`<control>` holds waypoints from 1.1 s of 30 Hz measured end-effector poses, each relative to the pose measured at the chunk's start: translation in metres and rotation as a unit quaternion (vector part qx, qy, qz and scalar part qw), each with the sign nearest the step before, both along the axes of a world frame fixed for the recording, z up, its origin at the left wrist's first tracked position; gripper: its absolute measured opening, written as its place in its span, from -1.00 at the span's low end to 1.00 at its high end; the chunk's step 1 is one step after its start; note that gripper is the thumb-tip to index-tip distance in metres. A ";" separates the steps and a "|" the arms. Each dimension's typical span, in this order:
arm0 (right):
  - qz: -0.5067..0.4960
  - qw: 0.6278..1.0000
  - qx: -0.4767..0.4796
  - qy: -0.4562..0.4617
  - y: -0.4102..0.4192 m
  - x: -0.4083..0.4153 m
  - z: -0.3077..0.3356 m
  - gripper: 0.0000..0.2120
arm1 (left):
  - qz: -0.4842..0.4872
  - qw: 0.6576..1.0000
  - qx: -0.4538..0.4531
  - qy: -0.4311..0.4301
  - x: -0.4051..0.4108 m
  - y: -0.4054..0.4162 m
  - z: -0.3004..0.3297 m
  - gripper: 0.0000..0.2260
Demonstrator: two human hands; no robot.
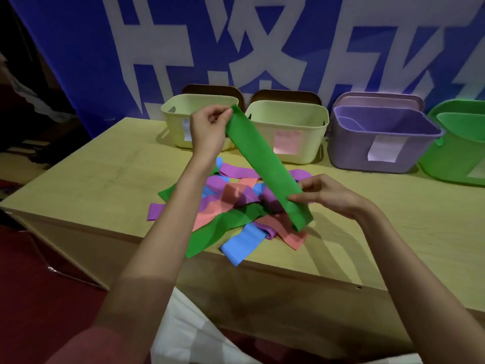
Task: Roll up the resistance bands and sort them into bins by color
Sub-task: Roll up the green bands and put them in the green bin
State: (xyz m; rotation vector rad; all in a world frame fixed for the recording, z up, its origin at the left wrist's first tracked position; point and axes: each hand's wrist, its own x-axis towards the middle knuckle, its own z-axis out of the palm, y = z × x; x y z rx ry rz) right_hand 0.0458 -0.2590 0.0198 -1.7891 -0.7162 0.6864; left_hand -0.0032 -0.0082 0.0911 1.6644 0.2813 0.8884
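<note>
— Why is the green resistance band (pixel 265 164) stretched like that?
— The right hand (pixel 326 197) pinches its near end and the left hand (pixel 210 130) its far end, flattening it for rolling, above the band pile (pixel 236 214). The green bin (pixel 456 143) waits far right.

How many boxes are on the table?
4, all in a row at the back of the table: a cream bin on the left, a second cream bin beside it, a purple bin next, and a green bin cut off at the right edge; more may sit beyond.
</note>
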 end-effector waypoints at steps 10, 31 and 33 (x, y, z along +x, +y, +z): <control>-0.100 0.994 0.019 0.034 -0.051 0.002 -0.011 -0.72 | 0.026 0.997 -0.063 0.042 0.019 -0.007 -0.044 -0.87; -0.505 0.848 0.159 -0.022 -0.158 0.020 -0.059 -0.81 | -0.270 0.911 -0.136 0.281 0.037 -0.048 -0.063 -0.86; -0.523 0.835 0.167 -0.040 -0.158 0.022 -0.061 -0.81 | -0.297 0.896 -0.197 0.264 0.038 -0.051 -0.057 -0.84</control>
